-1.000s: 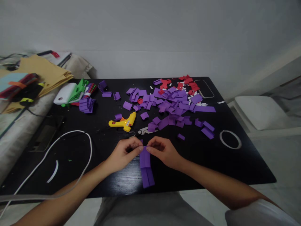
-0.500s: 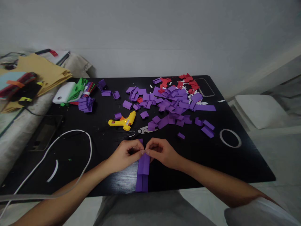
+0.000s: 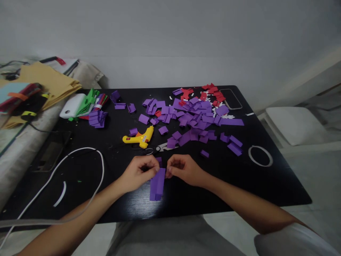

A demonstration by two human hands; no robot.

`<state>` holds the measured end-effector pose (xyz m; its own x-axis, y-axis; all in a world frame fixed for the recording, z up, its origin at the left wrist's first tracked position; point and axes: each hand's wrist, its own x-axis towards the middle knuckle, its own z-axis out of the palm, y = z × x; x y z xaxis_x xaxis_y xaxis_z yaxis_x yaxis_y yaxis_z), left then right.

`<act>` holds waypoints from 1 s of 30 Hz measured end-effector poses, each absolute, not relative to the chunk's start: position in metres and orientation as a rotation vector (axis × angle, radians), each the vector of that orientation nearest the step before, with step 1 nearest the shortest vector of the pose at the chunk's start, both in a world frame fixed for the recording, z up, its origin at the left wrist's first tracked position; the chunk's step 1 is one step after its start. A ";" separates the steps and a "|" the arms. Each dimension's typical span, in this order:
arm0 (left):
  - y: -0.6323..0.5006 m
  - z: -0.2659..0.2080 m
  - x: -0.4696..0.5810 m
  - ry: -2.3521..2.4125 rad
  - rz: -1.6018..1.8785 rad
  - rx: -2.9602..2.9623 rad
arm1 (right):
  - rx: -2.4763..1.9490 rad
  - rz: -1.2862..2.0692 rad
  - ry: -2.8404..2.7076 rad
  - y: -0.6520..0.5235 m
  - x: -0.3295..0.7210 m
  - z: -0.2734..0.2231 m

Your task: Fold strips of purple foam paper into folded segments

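My left hand (image 3: 141,170) pinches the upper end of a creased purple paper strip (image 3: 156,186), which hangs down over the front part of the black table. Just right of the strip, my right hand (image 3: 185,170) has its thumb and fingers pressed together; whether a bit of paper is between them is hidden. Another small purple piece (image 3: 159,160) shows behind my left fingertips. Beyond my hands lie scissors (image 3: 162,147), a yellow glue gun (image 3: 140,138) and a heap of folded purple paper pieces (image 3: 197,113).
Red paper pieces (image 3: 213,92) and white scraps lie at the back right. A tape-like ring (image 3: 260,155) rests near the right edge. On the left are a white cable (image 3: 102,163), green strips (image 3: 89,101), a purple stack (image 3: 97,119) and a dark phone-like slab (image 3: 50,151).
The purple strip has shifted left and its lower end has come up, so it looks shorter. My hands have parted slightly, the right moving off the strip's face.
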<state>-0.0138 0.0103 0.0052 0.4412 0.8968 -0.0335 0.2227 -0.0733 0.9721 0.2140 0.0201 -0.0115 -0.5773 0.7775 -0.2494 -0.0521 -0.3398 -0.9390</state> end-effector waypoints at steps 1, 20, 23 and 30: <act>0.011 0.006 -0.014 1.022 0.769 1.565 | -0.979 1.957 -1.320 0.021 0.214 -0.012; 0.015 0.011 -0.019 0.919 0.594 1.844 | -1.003 1.771 -1.544 0.019 0.217 -0.004; 0.020 0.011 -0.027 0.992 0.661 1.828 | -1.062 1.701 -1.431 0.027 0.220 -0.003; 0.017 0.008 -0.024 1.000 0.864 1.740 | -1.003 1.893 -1.271 0.025 0.215 -0.010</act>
